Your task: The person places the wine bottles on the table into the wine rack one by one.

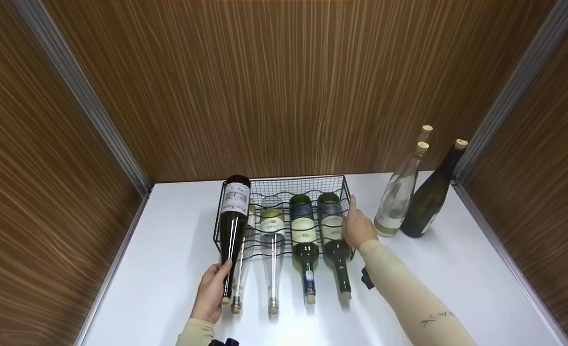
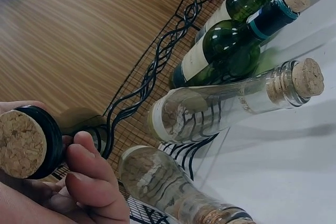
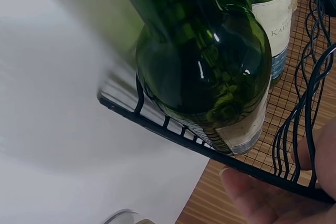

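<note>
My left hand (image 1: pixel 208 294) grips a dark wine bottle (image 1: pixel 235 226) by its neck. This bottle lies tilted over the left end of a black wire wine rack (image 1: pixel 296 184), its corked mouth toward me. In the left wrist view its cork (image 2: pixel 21 144) shows close up, beside my curled fingers (image 2: pixel 92 182). At the rack's right side, my right hand (image 1: pixel 359 227) holds the wire frame. In the right wrist view its fingers (image 3: pixel 252 198) are at the frame bar, next to a green bottle (image 3: pixel 210 61).
In the rack lie two clear bottles, one a clear bottle (image 1: pixel 273 245) with a label, and two green bottles, one a green bottle (image 1: pixel 305 252). Right of it stand a clear bottle (image 1: pixel 394 202), another corked bottle (image 1: pixel 426 132) partly behind, and a dark bottle (image 1: pixel 426 206). Wood-grain walls (image 1: pixel 265 86) enclose the white table (image 1: pixel 168 250).
</note>
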A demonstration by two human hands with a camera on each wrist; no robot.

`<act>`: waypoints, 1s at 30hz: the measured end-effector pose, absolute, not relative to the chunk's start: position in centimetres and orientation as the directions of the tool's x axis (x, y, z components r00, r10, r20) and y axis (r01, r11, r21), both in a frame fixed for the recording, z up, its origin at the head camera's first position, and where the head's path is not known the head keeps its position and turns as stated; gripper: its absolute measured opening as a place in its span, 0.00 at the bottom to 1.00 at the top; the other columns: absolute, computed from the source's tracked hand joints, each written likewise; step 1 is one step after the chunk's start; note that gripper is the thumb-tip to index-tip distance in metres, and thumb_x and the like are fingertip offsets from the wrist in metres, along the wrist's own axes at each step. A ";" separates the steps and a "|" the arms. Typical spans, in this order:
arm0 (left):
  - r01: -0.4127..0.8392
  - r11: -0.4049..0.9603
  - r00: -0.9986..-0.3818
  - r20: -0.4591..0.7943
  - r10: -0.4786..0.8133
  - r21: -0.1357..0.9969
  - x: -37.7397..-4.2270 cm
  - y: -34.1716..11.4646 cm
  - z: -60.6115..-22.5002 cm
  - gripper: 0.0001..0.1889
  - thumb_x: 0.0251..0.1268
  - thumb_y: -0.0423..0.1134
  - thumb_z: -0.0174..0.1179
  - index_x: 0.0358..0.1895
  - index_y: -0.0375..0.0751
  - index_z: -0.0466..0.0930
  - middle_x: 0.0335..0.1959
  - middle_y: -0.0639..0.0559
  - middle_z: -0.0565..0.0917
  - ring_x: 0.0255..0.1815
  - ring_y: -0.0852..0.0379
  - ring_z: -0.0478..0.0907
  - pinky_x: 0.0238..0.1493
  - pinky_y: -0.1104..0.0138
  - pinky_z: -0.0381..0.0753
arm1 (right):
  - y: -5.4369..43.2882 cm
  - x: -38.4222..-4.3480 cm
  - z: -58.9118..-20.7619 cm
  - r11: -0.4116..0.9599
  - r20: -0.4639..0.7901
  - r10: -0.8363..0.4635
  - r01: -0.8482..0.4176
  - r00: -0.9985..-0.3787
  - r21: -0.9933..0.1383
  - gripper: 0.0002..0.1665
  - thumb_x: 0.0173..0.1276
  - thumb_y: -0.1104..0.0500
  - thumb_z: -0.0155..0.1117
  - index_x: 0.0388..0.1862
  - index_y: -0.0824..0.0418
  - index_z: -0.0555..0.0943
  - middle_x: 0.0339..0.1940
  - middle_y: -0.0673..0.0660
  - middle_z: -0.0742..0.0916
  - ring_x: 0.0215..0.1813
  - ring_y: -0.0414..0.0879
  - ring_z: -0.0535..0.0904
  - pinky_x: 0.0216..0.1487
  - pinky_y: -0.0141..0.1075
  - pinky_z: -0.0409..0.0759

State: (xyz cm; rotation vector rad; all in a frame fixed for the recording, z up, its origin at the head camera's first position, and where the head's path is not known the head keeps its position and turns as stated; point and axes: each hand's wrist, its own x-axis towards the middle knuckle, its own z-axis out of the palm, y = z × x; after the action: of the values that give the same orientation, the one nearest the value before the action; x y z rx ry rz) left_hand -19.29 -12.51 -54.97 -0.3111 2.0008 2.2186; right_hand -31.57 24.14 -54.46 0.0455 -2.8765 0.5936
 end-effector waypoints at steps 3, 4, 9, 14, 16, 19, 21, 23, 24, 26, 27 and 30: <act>-0.251 -0.148 -0.966 -0.257 -0.022 0.957 -19.1 -12.6 -54.7 0.29 0.71 0.56 0.52 0.58 0.32 0.62 0.34 0.48 0.74 0.29 0.58 0.68 0.26 0.69 0.68 | 24.0 -31.6 -54.5 0.918 0.203 0.014 -0.067 -0.979 -0.390 0.39 0.72 0.62 0.52 0.74 0.70 0.46 0.36 0.68 0.83 0.31 0.60 0.82 0.34 0.51 0.80; -0.251 -0.163 -0.966 -0.257 -0.017 0.954 -19.1 -12.7 -54.7 0.30 0.71 0.56 0.51 0.59 0.32 0.61 0.34 0.48 0.74 0.28 0.58 0.69 0.25 0.70 0.69 | 23.9 -31.6 -54.5 0.916 0.201 0.014 -0.067 -0.980 -0.394 0.39 0.72 0.62 0.52 0.74 0.70 0.47 0.36 0.69 0.83 0.31 0.61 0.82 0.34 0.52 0.80; -0.247 -0.192 -0.967 -0.253 -0.010 0.950 -19.0 -13.0 -54.7 0.30 0.72 0.56 0.49 0.59 0.32 0.61 0.35 0.47 0.77 0.26 0.58 0.74 0.25 0.70 0.73 | 23.9 -31.5 -54.1 0.897 0.164 0.020 -0.055 -0.986 -0.438 0.41 0.71 0.60 0.53 0.75 0.70 0.46 0.41 0.71 0.83 0.38 0.64 0.82 0.43 0.54 0.79; -0.248 -0.133 -0.967 -0.253 -0.022 0.960 -19.0 -13.4 -54.6 0.31 0.72 0.61 0.46 0.54 0.33 0.64 0.39 0.44 0.77 0.31 0.52 0.78 0.29 0.66 0.75 | 24.3 -31.2 -53.4 0.849 0.093 0.028 -0.026 -0.995 -0.528 0.45 0.73 0.53 0.53 0.75 0.70 0.42 0.56 0.76 0.77 0.55 0.68 0.77 0.59 0.55 0.72; -0.243 -0.099 -0.968 -0.247 -0.039 0.965 -19.0 -13.6 -54.5 0.31 0.72 0.62 0.45 0.54 0.32 0.66 0.40 0.44 0.76 0.34 0.51 0.78 0.32 0.64 0.76 | 24.7 -31.0 -52.9 0.818 0.070 0.040 -0.008 -0.997 -0.575 0.45 0.74 0.50 0.50 0.76 0.69 0.40 0.61 0.77 0.74 0.60 0.68 0.73 0.63 0.56 0.68; -0.235 -0.058 -0.968 -0.239 -0.077 0.970 -19.1 -14.1 -54.1 0.30 0.73 0.60 0.44 0.55 0.31 0.66 0.40 0.44 0.76 0.36 0.51 0.77 0.35 0.63 0.77 | 25.6 -30.7 -52.1 0.768 0.089 0.044 -0.023 -0.995 -0.640 0.43 0.76 0.48 0.47 0.76 0.69 0.41 0.63 0.76 0.72 0.61 0.68 0.72 0.63 0.56 0.67; -0.240 -0.026 -0.964 -0.242 -0.110 0.970 -19.0 -14.5 -53.7 0.29 0.74 0.58 0.44 0.55 0.31 0.66 0.40 0.43 0.77 0.35 0.52 0.77 0.35 0.64 0.77 | 26.4 -30.3 -51.4 0.734 0.139 0.039 -0.066 -0.990 -0.676 0.41 0.77 0.49 0.47 0.76 0.69 0.45 0.63 0.75 0.73 0.59 0.67 0.74 0.61 0.56 0.70; -0.243 0.005 -0.962 -0.240 -0.132 0.970 -19.1 -15.1 -53.3 0.27 0.75 0.56 0.44 0.55 0.31 0.66 0.40 0.42 0.78 0.35 0.52 0.77 0.33 0.64 0.77 | 27.5 -29.7 -50.6 0.706 0.204 0.037 -0.119 -0.978 -0.698 0.38 0.77 0.50 0.48 0.75 0.68 0.50 0.62 0.73 0.75 0.57 0.66 0.76 0.58 0.56 0.72; -0.242 0.024 -0.961 -0.237 -0.140 0.970 -19.2 -15.4 -53.0 0.27 0.75 0.56 0.44 0.55 0.31 0.66 0.40 0.41 0.78 0.34 0.52 0.77 0.33 0.65 0.77 | 28.1 -29.4 -50.1 0.693 0.241 0.036 -0.150 -0.970 -0.705 0.36 0.77 0.50 0.49 0.74 0.68 0.54 0.61 0.72 0.76 0.55 0.65 0.78 0.57 0.56 0.74; -0.239 0.065 -0.962 -0.227 -0.150 0.969 -19.4 -16.0 -52.4 0.27 0.75 0.55 0.44 0.55 0.31 0.66 0.41 0.41 0.78 0.35 0.51 0.77 0.33 0.65 0.77 | 29.3 -28.7 -49.2 0.672 0.315 0.046 -0.204 -0.948 -0.712 0.31 0.76 0.51 0.50 0.71 0.66 0.61 0.59 0.70 0.78 0.53 0.63 0.79 0.55 0.55 0.76; -0.233 0.090 -0.965 -0.218 -0.148 0.968 -19.6 -16.3 -52.1 0.27 0.75 0.55 0.44 0.56 0.31 0.65 0.41 0.40 0.77 0.35 0.51 0.77 0.34 0.64 0.76 | 30.0 -28.4 -48.7 0.668 0.351 0.054 -0.228 -0.935 -0.709 0.29 0.76 0.50 0.51 0.69 0.65 0.65 0.57 0.68 0.80 0.52 0.61 0.80 0.54 0.53 0.77; -0.212 0.158 -0.970 -0.188 -0.154 0.964 -20.4 -16.9 -51.2 0.28 0.75 0.55 0.45 0.57 0.31 0.66 0.41 0.40 0.78 0.37 0.50 0.77 0.36 0.63 0.76 | 32.2 -27.3 -47.6 0.680 0.468 0.086 -0.291 -0.880 -0.672 0.23 0.75 0.51 0.53 0.61 0.63 0.74 0.49 0.63 0.85 0.45 0.54 0.83 0.48 0.45 0.81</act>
State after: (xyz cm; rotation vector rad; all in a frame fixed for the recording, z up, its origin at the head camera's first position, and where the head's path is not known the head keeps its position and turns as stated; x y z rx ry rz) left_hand -20.36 -16.88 -51.17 -0.3721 2.3555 1.9743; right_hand -27.33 32.23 -47.65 0.1585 -2.4242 1.0832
